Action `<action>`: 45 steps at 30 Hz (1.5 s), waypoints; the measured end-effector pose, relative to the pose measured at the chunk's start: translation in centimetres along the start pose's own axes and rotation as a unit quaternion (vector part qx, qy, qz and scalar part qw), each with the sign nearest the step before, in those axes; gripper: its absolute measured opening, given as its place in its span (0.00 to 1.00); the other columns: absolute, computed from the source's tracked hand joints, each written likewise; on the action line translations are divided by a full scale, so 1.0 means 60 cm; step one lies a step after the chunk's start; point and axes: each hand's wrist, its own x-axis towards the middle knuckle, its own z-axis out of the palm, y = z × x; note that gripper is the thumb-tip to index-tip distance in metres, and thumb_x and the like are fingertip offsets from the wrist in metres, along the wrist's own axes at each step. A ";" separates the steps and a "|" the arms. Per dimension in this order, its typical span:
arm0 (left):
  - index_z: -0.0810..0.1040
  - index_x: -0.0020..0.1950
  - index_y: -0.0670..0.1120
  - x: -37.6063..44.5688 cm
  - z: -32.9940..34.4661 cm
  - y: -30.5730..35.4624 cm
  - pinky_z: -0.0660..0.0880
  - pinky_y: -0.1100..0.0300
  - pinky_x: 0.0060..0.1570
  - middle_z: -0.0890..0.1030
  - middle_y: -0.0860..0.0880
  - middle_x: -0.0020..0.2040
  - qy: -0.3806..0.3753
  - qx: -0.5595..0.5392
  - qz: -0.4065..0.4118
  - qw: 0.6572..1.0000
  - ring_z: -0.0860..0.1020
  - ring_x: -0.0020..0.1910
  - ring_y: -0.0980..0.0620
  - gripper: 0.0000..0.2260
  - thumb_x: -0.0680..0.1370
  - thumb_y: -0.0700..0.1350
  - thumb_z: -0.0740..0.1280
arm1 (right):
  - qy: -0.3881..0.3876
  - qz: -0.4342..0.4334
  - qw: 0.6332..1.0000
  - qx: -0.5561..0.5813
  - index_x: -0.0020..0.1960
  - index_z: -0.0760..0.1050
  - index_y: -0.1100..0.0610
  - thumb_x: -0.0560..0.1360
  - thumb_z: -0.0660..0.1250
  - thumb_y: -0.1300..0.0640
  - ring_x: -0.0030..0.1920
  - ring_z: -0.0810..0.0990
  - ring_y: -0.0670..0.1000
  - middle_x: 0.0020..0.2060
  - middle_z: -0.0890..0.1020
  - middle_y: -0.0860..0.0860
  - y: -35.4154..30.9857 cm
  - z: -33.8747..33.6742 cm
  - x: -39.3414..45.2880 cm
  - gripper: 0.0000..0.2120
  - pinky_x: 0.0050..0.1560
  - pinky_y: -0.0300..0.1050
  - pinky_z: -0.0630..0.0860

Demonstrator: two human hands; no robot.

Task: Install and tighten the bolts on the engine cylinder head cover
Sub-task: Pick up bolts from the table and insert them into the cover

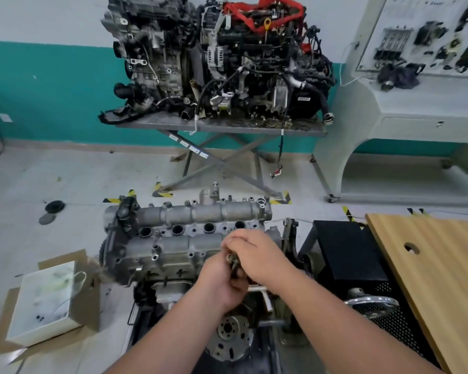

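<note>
A grey cast cylinder head cover (173,233) tops an engine on a stand in the lower middle of the head view, with several round plug wells and open bolt holes along its flanges. My left hand (222,282) is cupped around a small bunch of bolts (234,261) just in front of the cover's right end. My right hand (257,255) lies over the left one, its fingers closed on the bolts' heads. The bolts are mostly hidden between my fingers.
A white tray (42,303) with small parts lies on cardboard on the floor at the left. A wooden tabletop (430,265) and a black mesh stand (362,260) are at the right. Two other engines sit on a scissor table (219,125) behind.
</note>
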 end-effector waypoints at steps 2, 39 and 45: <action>0.74 0.41 0.49 0.011 -0.012 0.011 0.57 0.71 0.16 0.73 0.50 0.26 0.022 0.023 0.002 0.999 0.67 0.18 0.57 0.11 0.82 0.44 0.59 | -0.015 0.042 0.998 0.043 0.41 0.83 0.48 0.79 0.63 0.57 0.44 0.82 0.45 0.43 0.85 0.44 -0.010 -0.018 0.010 0.13 0.44 0.38 0.79; 0.69 0.35 0.47 0.111 -0.027 0.119 0.55 0.69 0.13 0.71 0.53 0.23 -0.040 -0.042 -0.031 0.998 0.67 0.16 0.58 0.19 0.71 0.60 0.71 | 0.146 0.214 0.783 0.565 0.45 0.77 0.62 0.78 0.65 0.70 0.30 0.80 0.49 0.32 0.82 0.55 0.050 0.011 0.125 0.06 0.34 0.42 0.81; 0.69 0.32 0.49 0.121 -0.056 0.106 0.54 0.69 0.15 0.69 0.53 0.24 -0.046 -0.003 -0.026 0.999 0.66 0.17 0.59 0.18 0.69 0.58 0.72 | 0.124 0.267 0.758 0.582 0.48 0.76 0.62 0.81 0.60 0.67 0.27 0.78 0.47 0.29 0.82 0.54 0.064 0.004 0.130 0.07 0.31 0.40 0.80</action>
